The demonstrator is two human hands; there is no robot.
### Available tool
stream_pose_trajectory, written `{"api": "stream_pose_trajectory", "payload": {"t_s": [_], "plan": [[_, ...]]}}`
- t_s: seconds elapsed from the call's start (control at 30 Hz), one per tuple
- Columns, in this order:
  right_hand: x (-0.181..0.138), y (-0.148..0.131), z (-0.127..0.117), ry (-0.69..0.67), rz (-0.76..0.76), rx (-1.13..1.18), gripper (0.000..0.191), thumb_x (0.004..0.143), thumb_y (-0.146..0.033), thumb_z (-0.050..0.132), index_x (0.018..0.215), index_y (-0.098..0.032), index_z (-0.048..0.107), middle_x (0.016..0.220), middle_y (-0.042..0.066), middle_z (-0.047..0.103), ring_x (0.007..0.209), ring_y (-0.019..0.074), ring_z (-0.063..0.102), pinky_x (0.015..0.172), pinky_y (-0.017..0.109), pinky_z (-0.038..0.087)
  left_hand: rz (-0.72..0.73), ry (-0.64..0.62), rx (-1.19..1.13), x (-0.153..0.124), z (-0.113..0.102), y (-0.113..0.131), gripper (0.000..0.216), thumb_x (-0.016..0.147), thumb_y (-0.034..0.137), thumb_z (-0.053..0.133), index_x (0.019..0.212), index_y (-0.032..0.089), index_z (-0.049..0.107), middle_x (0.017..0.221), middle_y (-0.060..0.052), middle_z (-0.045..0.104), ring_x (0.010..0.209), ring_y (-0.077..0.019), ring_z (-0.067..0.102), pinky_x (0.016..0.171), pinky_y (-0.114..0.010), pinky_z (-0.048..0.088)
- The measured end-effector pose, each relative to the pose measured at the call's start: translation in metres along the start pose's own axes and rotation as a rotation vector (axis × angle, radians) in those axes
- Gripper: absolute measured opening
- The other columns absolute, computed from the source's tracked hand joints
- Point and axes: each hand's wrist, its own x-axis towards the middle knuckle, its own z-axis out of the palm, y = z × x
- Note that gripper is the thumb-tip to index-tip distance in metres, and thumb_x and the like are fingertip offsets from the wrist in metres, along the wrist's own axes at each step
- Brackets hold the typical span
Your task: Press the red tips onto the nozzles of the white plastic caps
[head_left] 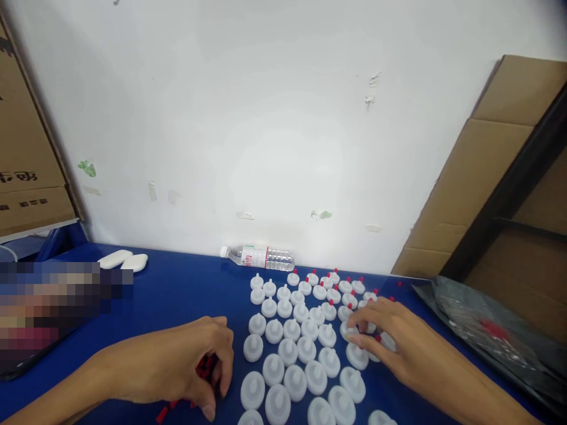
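Observation:
My left hand (pixel 195 360), curled with thumb and fingertips apart, is over a pile of small red caps (pixel 206 367) on the blue table. It partly hides the pile, and a few red caps lie beside the thumb. My right hand (pixel 383 333) is at the right side of a group of white lids with nozzles. Its thumb and index finger close around one white nozzle lid (pixel 348 332). Many lids at the back and right carry red tips (pixel 331 302). Those nearer the front and left, like this white lid (pixel 274 332), have bare nozzles.
A clear water bottle (pixel 259 258) lies along the wall. White oval objects (pixel 134 262) sit at the back left, near a blurred-out dark device (pixel 26 357). Cardboard (pixel 482 171) and a dark plastic bag (pixel 487 336) flank the right side. The blue tabletop (pixel 177 295) spans the front.

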Motion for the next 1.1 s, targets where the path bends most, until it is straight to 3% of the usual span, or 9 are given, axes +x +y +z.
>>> {"api": "stream_pose_trajectory", "payload": {"t_s": [0.1, 0.27, 0.33, 0.47, 0.63, 0.77, 0.87, 0.97, 1.1], "plan": [[0.003, -0.011, 0.003, 0.042, -0.132, -0.003, 0.026, 0.105, -0.045, 0.050, 0.114, -0.032, 0.072, 0.112, 0.001, 0.075, 0.104, 0.0204, 0.071, 0.091, 0.035, 0.059, -0.005, 0.021, 0.016, 0.001, 0.001, -0.005, 0.020, 0.078, 0.041, 0.088, 0.083, 0.026, 0.075, 0.087, 0.004, 0.067, 0.097, -0.0188, 0.062, 0.075, -0.022, 0.043], [0.002, -0.024, 0.016, 0.088, -0.201, -0.050, 0.031, 0.106, -0.046, 0.049, 0.124, -0.032, 0.070, 0.119, -0.002, 0.076, 0.117, 0.0228, 0.069, 0.097, 0.038, 0.058, 0.012, 0.054, 0.001, 0.005, 0.001, -0.007, 0.026, 0.078, 0.047, 0.087, 0.081, 0.025, 0.074, 0.087, 0.005, 0.065, 0.105, -0.0202, 0.061, 0.107, -0.029, 0.037], [0.004, -0.026, 0.018, 0.070, -0.213, -0.036, 0.032, 0.106, -0.045, 0.048, 0.126, -0.031, 0.070, 0.118, -0.002, 0.076, 0.115, 0.0226, 0.069, 0.098, 0.039, 0.057, 0.016, 0.067, 0.010, 0.007, 0.002, -0.008, 0.023, 0.078, 0.043, 0.088, 0.079, 0.025, 0.075, 0.086, 0.005, 0.065, 0.103, -0.0196, 0.062, 0.109, -0.029, 0.035], [0.009, -0.026, 0.012, 0.033, -0.190, -0.021, 0.027, 0.107, -0.040, 0.049, 0.121, -0.031, 0.070, 0.113, 0.000, 0.077, 0.104, 0.0228, 0.072, 0.095, 0.041, 0.054, 0.026, 0.067, 0.092, 0.011, 0.004, -0.009, 0.015, 0.081, 0.033, 0.088, 0.076, 0.026, 0.075, 0.086, 0.006, 0.065, 0.096, -0.0172, 0.062, 0.096, -0.024, 0.042], [0.005, -0.028, 0.008, 0.188, -0.166, -0.044, 0.022, 0.099, -0.047, 0.062, 0.110, -0.028, 0.064, 0.105, 0.002, 0.075, 0.097, 0.0239, 0.070, 0.090, 0.042, 0.052, 0.096, 0.140, 0.106, 0.011, 0.002, -0.007, 0.009, 0.089, 0.031, 0.081, 0.083, 0.027, 0.075, 0.090, 0.006, 0.067, 0.097, -0.0166, 0.064, 0.117, -0.031, 0.029], [0.004, -0.034, 0.013, 0.290, -0.221, -0.043, 0.018, 0.100, -0.039, 0.063, 0.112, -0.026, 0.060, 0.103, 0.003, 0.072, 0.093, 0.0213, 0.071, 0.081, 0.035, 0.055, 0.094, 0.165, 0.102, 0.006, -0.005, -0.003, 0.004, 0.092, 0.026, 0.076, 0.092, 0.030, 0.076, 0.098, 0.006, 0.068, 0.099, -0.0165, 0.066, 0.126, -0.038, 0.018], [0.006, -0.039, 0.016, 0.302, -0.259, -0.034, 0.015, 0.104, -0.032, 0.056, 0.116, -0.025, 0.060, 0.108, 0.005, 0.071, 0.094, 0.0190, 0.072, 0.076, 0.030, 0.057, 0.058, 0.134, 0.113, 0.003, -0.007, -0.001, 0.013, 0.089, 0.019, 0.077, 0.091, 0.032, 0.076, 0.099, 0.006, 0.068, 0.104, -0.0177, 0.067, 0.126, -0.039, 0.020], [0.007, -0.046, 0.014, 0.304, -0.309, -0.040, 0.018, 0.106, -0.030, 0.049, 0.117, -0.025, 0.062, 0.113, 0.006, 0.072, 0.097, 0.0182, 0.073, 0.077, 0.028, 0.059, 0.071, 0.125, 0.124, 0.003, -0.005, 0.000, 0.017, 0.090, 0.014, 0.074, 0.086, 0.030, 0.075, 0.096, 0.007, 0.067, 0.097, -0.0153, 0.068, 0.123, -0.036, 0.026], [0.006, -0.057, 0.016, 0.321, -0.374, 0.013, 0.016, 0.106, -0.026, 0.049, 0.114, -0.025, 0.063, 0.109, 0.005, 0.074, 0.099, 0.0173, 0.074, 0.082, 0.027, 0.061, 0.110, 0.187, 0.141, 0.002, -0.002, 0.005, 0.010, 0.095, 0.020, 0.068, 0.093, 0.029, 0.073, 0.104, 0.003, 0.068, 0.100, -0.0172, 0.066, 0.093, -0.025, 0.049]]}}
